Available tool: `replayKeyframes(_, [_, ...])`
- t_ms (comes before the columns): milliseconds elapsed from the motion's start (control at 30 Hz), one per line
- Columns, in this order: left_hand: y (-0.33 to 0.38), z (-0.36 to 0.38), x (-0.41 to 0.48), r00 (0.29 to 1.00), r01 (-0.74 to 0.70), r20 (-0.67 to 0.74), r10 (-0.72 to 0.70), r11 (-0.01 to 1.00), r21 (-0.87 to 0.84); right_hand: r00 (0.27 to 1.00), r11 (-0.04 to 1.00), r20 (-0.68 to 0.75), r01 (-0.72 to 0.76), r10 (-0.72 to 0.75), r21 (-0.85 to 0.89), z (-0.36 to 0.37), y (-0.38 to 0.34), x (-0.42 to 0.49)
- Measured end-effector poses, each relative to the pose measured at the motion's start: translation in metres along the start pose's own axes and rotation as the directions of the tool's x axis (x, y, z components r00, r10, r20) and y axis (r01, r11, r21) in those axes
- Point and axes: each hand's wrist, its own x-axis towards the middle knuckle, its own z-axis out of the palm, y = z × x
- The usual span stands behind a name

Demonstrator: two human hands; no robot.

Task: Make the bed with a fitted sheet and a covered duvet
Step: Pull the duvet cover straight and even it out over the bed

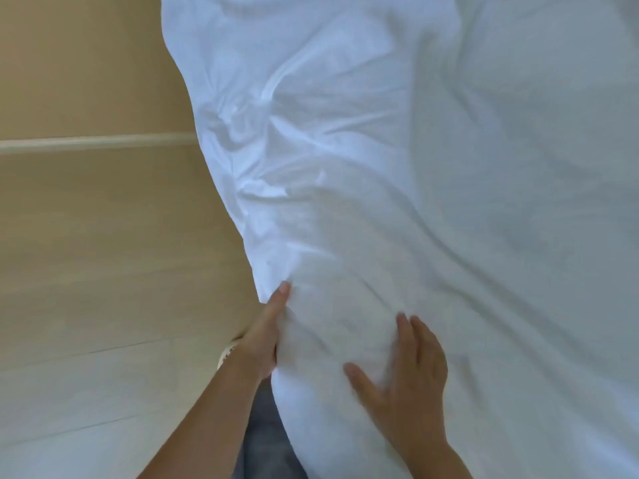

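A white covered duvet [415,167] fills the right and middle of the view, creased and bunched along its left edge. My left hand [264,335] grips that left edge near the bottom, thumb on top and fingers tucked under the fabric. My right hand [408,378] lies flat on the duvet a little to the right, fingers spread, pressing the cloth down. The fitted sheet and the mattress are hidden under the duvet.
A pale wooden floor [103,254] runs along the left side of the bed, with a light strip [96,143] across it. My legs in blue-grey trousers [266,440] stand against the bed's edge at the bottom.
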Motion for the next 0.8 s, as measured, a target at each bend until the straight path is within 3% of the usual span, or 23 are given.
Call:
replayKeyframes(100, [-0.038, 0.014, -0.021, 0.998, 0.002, -0.061, 0.008, 0.986, 0.167, 0.996, 0.996, 0.025, -0.084, 0.084, 0.004, 0.012, 0.008, -0.042])
replayKeyframes(233, [-0.069, 0.024, -0.03, 0.946, -0.106, -0.261, 0.195, 0.942, 0.318, 0.981, 0.987, 0.119, -0.157, 0.154, 0.017, 0.011, 0.014, -0.056])
replayKeyframes(300, [-0.074, 0.022, -0.039, 0.88, -0.151, -0.346, 0.326, 0.882, 0.446, 0.983, 0.996, 0.16, -0.088, 0.089, -0.012, 0.008, 0.023, -0.061])
replayKeyframes(367, [-0.076, 0.011, -0.049, 0.798, -0.198, -0.379, 0.469, 0.798, 0.569, 0.994, 0.995, 0.088, 0.054, -0.062, 0.089, -0.002, 0.032, -0.07])
replayKeyframes(433, [-0.085, 0.0, -0.062, 0.707, -0.248, -0.388, 0.592, 0.721, 0.648, 0.991, 0.98, -0.033, 0.133, -0.13, 0.148, -0.015, 0.041, -0.089])
replayKeyframes(467, [-0.094, -0.003, -0.07, 0.681, -0.252, -0.384, 0.623, 0.692, 0.676, 0.99, 0.98, -0.029, 0.14, -0.137, 0.142, -0.018, 0.047, -0.1])
replayKeyframes(533, [-0.125, -0.012, -0.083, 0.72, -0.263, -0.35, 0.599, 0.702, 0.662, 0.99, 0.985, 0.08, 0.106, -0.118, 0.139, -0.012, 0.065, -0.13])
replayKeyframes(567, [-0.144, -0.018, -0.088, 0.789, -0.294, -0.293, 0.54, 0.751, 0.591, 0.988, 0.984, 0.119, 0.076, -0.096, 0.162, -0.007, 0.072, -0.147])
replayKeyframes(600, [-0.165, -0.024, -0.093, 0.869, -0.303, -0.22, 0.444, 0.826, 0.475, 0.99, 0.979, 0.121, 0.045, -0.071, 0.199, -0.004, 0.079, -0.166])
replayKeyframes(667, [-0.206, -0.036, -0.101, 0.984, -0.142, -0.065, 0.168, 0.946, 0.292, 0.994, 0.988, 0.106, 0.023, -0.039, 0.149, 0.0, 0.093, -0.203])
replayKeyframes(733, [-0.243, -0.044, -0.106, 0.999, 0.001, 0.046, -0.017, 0.949, 0.314, 0.988, 1.0, 0.155, 0.002, -0.004, 0.018, 0.006, 0.11, -0.239])
replayKeyframes(800, [-0.27, -0.04, -0.106, 0.999, -0.038, 0.049, 0.025, 0.957, 0.287, 0.989, 0.998, 0.145, 0.014, -0.005, -0.06, 0.011, 0.125, -0.271])
